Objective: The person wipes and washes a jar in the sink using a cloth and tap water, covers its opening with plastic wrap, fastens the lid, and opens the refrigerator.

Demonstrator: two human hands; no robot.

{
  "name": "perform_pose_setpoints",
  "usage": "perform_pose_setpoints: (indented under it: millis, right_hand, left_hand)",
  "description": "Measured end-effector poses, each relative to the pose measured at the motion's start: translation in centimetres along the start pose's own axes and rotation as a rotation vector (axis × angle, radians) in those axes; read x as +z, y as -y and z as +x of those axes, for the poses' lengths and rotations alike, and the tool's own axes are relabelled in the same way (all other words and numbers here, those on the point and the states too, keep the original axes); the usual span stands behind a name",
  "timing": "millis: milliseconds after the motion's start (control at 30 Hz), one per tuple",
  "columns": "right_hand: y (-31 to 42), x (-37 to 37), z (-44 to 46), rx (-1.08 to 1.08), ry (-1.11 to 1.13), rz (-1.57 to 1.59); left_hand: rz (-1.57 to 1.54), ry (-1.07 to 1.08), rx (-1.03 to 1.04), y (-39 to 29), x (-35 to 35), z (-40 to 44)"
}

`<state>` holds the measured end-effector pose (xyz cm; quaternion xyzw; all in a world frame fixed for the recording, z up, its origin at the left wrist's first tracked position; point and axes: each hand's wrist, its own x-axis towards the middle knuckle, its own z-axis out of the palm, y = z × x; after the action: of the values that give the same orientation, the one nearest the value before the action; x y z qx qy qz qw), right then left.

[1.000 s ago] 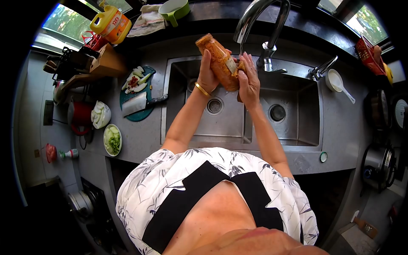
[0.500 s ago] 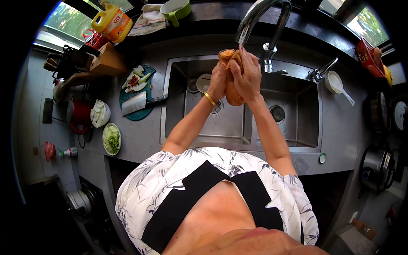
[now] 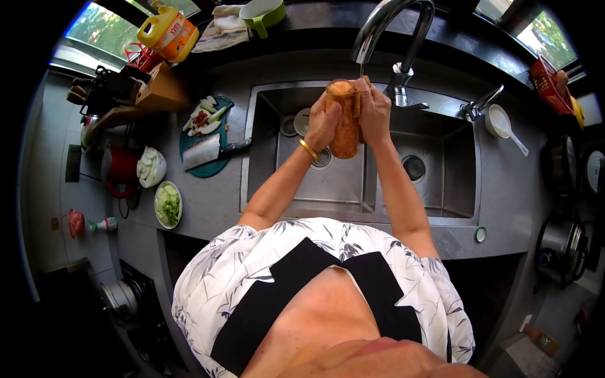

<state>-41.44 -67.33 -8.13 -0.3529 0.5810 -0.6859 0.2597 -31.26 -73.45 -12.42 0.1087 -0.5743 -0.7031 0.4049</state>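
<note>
Over the left sink basin, my left hand (image 3: 322,124) is wrapped round a clear jar (image 3: 343,142) with orange contents, held tilted with its mouth away from me. My right hand (image 3: 375,113) is closed on a brown cloth or scrubber (image 3: 357,103), which lies against the jar's right side. It shows only as a narrow edge, so its exact kind is unclear. Just beyond the hands is the spout of the tall faucet (image 3: 365,47). A small round dish (image 3: 302,120) in the basin is partly hidden behind my left wrist.
The double sink (image 3: 302,211) has a second basin on the right. On the left are a green cutting board (image 3: 211,167) with a cleaver (image 3: 203,152) and cut vegetables, plus a bowl of green slices (image 3: 167,205). A white ladle (image 3: 501,123) and a small lid (image 3: 481,234) lie right.
The jar has turned so that more of its mouth and front shows. My right hand and the brown cloth have shifted from over the jar's top to its right side.
</note>
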Motion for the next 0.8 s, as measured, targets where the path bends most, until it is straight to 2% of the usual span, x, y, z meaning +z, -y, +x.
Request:
perform_pose_setpoints:
  millis: [67,267,367,467,500,600,633,667,733,767,800]
  right_hand:
    - [-0.1,0.3,0.9,-0.004,-0.010,0.078]
    - [-1.2,0.4,3.6,0.086,0.202,-0.125]
    - [-3.0,0.5,3.9,-0.090,0.112,-0.449]
    - [-4.5,0.3,3.3,0.137,-0.081,-0.090]
    - [-3.8,0.6,2.7,0.151,-0.198,-0.073]
    - [-2.3,0.6,1.1,0.156,-0.139,0.240]
    - [-0.7,0.7,0.5,0.012,-0.078,0.051]
    - [-0.9,0.9,0.2,-0.048,-0.010,0.068]
    - [-0.3,1.3,0.2,-0.400,0.044,-0.193]
    - [0.2,1.6,0.4,-0.611,0.011,-0.308]
    - [0.2,1.6,0.2,-0.592,0.047,-0.339]
  left_hand:
    - [0.017,-0.022,0.035,-0.4,0.2,0.1]
    - [0.027,-0.099,-0.022,-0.1,-1.2,-0.5]
    - [0.080,-0.115,0.031,-1.0,-1.8,-0.4]
    - [-0.217,-0.051,-0.082,-3.3,-1.5,-0.1]
    - [-0.254,-0.063,-0.120,-2.9,-1.9,0.2]
    - [-0.357,-0.046,-0.208,-2.3,-2.7,0.0]
    - [-0.382,0.000,-0.198,-1.8,-3.2,0.1]
    - [-0.396,-0.049,-0.202,-1.1,-3.2,-0.1]
    - [-0.422,-0.150,-0.207,-0.7,-2.4,-0.5]
    - [-0.377,-0.116,-0.164,-0.7,-2.3,-0.7]
    - [-0.346,-0.099,-0.160,-0.8,-2.3,-0.8]
